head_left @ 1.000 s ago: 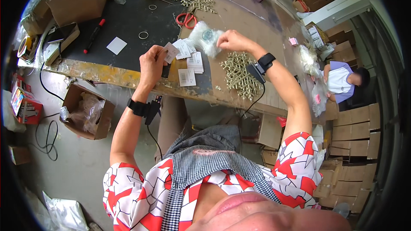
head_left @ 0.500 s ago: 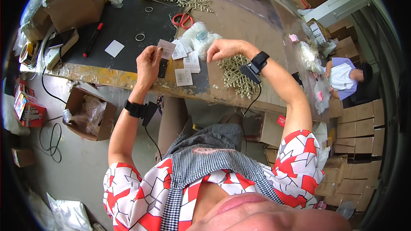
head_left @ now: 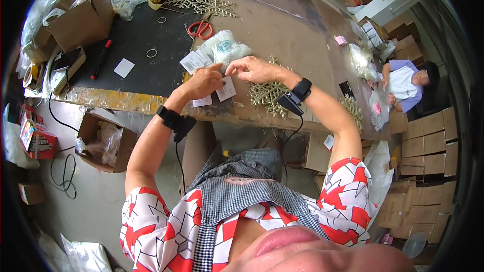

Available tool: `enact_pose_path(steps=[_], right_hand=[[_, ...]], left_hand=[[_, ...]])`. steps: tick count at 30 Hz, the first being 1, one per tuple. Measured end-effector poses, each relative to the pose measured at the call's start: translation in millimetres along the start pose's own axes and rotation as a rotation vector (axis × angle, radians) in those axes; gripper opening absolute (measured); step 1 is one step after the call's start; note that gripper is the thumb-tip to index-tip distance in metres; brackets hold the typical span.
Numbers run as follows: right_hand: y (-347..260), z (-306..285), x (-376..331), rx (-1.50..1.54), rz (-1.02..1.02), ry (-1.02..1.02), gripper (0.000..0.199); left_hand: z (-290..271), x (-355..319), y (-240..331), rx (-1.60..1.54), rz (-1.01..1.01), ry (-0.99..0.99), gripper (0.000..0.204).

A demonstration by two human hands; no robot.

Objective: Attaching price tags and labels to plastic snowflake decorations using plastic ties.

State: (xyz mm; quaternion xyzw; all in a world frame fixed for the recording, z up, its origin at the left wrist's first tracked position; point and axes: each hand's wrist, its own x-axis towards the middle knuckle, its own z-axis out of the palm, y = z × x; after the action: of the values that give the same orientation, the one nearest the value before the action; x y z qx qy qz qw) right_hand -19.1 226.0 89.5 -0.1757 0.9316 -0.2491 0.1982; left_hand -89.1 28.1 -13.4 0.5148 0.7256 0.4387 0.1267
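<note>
My left hand (head_left: 202, 82) reaches over the table's front edge, its fingers pinching a white printed label (head_left: 228, 90). Facing its fingertips is my right hand (head_left: 254, 69), thumb and forefinger drawn in; anything between them is too small to make out. More white labels (head_left: 194, 61) lie beside and under the left hand. Just beyond both hands sits a clear bag of fine white pieces (head_left: 225, 45). A glittery gold snowflake (head_left: 269, 95) lies under my right wrist, partly covered by it.
Red-handled scissors (head_left: 200, 30) and more gold snowflakes (head_left: 217, 6) lie farther back. To the left are a red-capped marker (head_left: 102, 59), a blank white card (head_left: 124, 68) and an open carton (head_left: 83, 17). Another person (head_left: 406, 84) works at the right.
My left hand has moved right with the label, lowering it over the others. My right hand has shifted slightly left, so the fingertips nearly meet. The view has moved a little.
</note>
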Motion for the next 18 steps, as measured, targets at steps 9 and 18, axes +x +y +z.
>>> enact_pose_path(steps=[9, 18], right_hand=[[-21.1, -6.3, -77.2, 0.551, 0.013, 0.425, 0.023], [-46.5, 72.7, -105.8, 0.917, -0.020, 0.691, 0.017]], left_hand=[[8.8, -1.5, -21.7, 0.155, 0.104, 0.091, 0.014], [23.6, -34.6, 96.4, -0.842, 0.084, 0.074, 0.018]])
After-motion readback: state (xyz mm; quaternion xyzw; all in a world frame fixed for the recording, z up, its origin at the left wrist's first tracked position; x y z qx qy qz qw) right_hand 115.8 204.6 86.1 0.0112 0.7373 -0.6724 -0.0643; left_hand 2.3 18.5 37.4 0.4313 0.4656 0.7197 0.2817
